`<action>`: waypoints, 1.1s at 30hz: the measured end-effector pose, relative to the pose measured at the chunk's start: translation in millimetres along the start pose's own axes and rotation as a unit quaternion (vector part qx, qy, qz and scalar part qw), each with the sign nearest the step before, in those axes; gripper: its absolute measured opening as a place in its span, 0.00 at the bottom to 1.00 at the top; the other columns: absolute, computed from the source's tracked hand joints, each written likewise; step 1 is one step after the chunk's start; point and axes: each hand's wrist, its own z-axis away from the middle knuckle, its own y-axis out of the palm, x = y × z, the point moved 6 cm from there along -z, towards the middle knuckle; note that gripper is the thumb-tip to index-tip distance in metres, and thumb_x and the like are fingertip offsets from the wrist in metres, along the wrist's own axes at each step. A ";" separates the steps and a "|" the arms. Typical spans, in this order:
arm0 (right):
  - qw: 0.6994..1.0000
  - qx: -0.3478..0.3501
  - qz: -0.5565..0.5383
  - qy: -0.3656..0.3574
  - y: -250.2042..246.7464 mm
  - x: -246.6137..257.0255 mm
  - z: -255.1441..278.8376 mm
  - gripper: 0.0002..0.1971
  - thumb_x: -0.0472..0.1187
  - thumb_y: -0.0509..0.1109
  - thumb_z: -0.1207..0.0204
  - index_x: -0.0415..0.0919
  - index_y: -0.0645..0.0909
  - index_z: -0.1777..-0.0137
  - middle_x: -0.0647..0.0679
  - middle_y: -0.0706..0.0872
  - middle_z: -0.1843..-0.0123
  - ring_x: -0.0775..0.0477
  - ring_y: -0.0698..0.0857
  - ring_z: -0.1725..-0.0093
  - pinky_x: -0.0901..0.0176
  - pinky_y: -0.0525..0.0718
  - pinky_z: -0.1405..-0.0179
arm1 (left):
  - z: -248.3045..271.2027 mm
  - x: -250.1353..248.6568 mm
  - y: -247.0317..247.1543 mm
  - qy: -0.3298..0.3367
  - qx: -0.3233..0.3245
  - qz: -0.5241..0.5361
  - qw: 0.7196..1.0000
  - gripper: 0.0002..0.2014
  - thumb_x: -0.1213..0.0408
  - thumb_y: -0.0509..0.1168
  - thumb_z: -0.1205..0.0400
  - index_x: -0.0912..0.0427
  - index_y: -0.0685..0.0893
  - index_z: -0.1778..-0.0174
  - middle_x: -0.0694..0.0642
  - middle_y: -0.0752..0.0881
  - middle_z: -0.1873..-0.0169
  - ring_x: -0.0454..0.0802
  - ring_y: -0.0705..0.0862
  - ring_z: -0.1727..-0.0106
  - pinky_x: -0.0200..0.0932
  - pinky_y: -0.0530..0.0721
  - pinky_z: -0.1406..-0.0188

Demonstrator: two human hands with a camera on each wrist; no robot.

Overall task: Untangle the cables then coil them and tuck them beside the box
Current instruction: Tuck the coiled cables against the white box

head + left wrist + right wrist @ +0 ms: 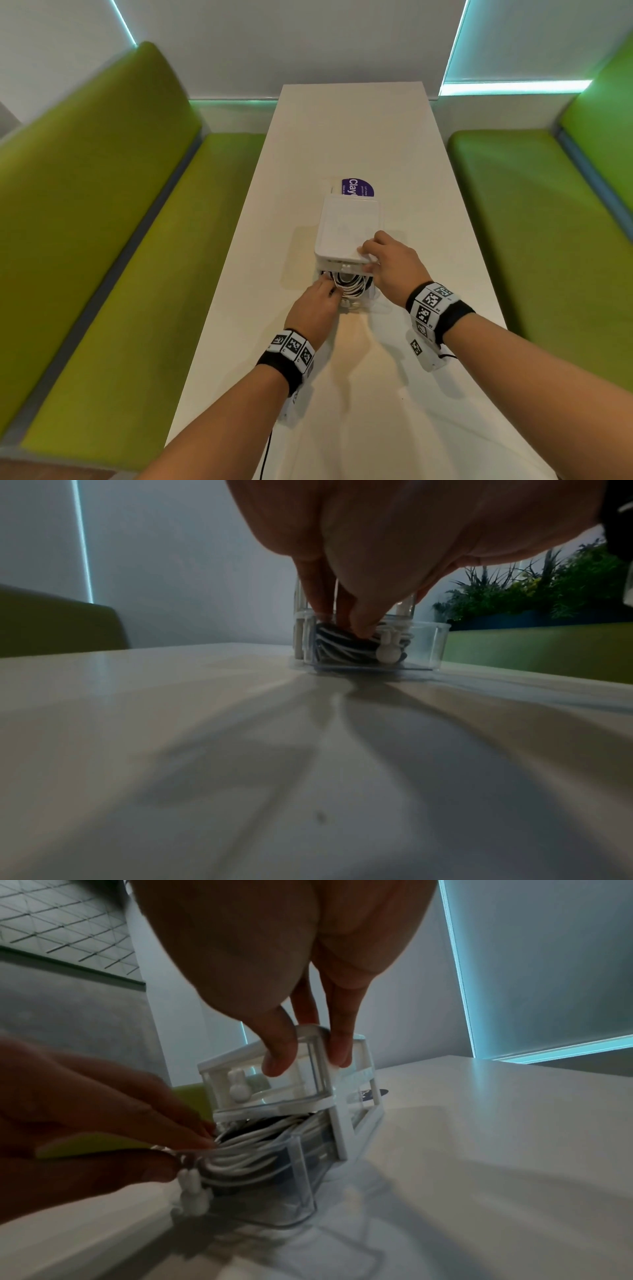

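A small white-and-clear drawer box (348, 226) stands mid-table. Its bottom drawer (428, 642) is pulled out toward me and holds a bundle of white and black cables (352, 287). My left hand (322, 294) reaches into the drawer's left side, its fingertips (359, 627) pinching the cables (334, 647). My right hand (383, 260) grips the box's near right top corner, thumb on the front and fingers over the side (341, 1053). In the right wrist view the cables (246, 1150) lie coiled in the clear drawer under the upper drawer (308, 1080).
The narrow white table (342, 144) runs away from me, with a purple round sticker (358, 187) just behind the box. Green benches (144, 240) (534, 212) flank both long edges. Plants (534, 593) stand beyond the right bench.
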 end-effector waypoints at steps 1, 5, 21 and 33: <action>1.000 -0.002 -0.002 0.000 0.0 -0.3 0.5 0.11 0.33 0.71 0.22 0.40 0.86 0.41 0.45 0.81 0.46 0.35 0.84 0.53 0.42 0.85 0.55 | 1.5 -0.5 2.5 0.001 0.004 0.003 1.000 0.19 0.80 0.79 0.39 0.67 0.89 0.53 0.64 0.88 0.55 0.63 0.89 0.50 0.49 0.88 0.59; 1.000 -0.011 -0.010 -0.009 0.0 1.3 2.8 0.10 0.33 0.70 0.22 0.40 0.87 0.43 0.45 0.82 0.47 0.35 0.85 0.53 0.42 0.86 0.55 | -1.5 1.5 3.2 0.025 0.018 -0.007 1.000 0.17 0.77 0.82 0.40 0.65 0.89 0.56 0.62 0.89 0.59 0.61 0.91 0.55 0.47 0.89 0.59; 0.998 -0.028 -0.061 -0.003 -4.7 -1.0 3.5 0.12 0.27 0.71 0.27 0.41 0.88 0.49 0.49 0.83 0.49 0.40 0.87 0.53 0.42 0.87 0.52 | -11.9 1.8 -0.3 0.054 0.002 -0.006 0.999 0.13 0.74 0.78 0.33 0.64 0.90 0.54 0.59 0.90 0.57 0.60 0.88 0.55 0.50 0.88 0.63; 0.998 -0.007 -0.061 -0.016 -1.6 -3.8 3.7 0.12 0.27 0.70 0.30 0.44 0.84 0.52 0.51 0.82 0.49 0.40 0.86 0.53 0.40 0.87 0.55 | -23.7 4.2 -12.4 -0.049 -0.043 0.023 0.998 0.16 0.78 0.77 0.38 0.65 0.81 0.59 0.62 0.81 0.62 0.61 0.78 0.70 0.47 0.71 0.74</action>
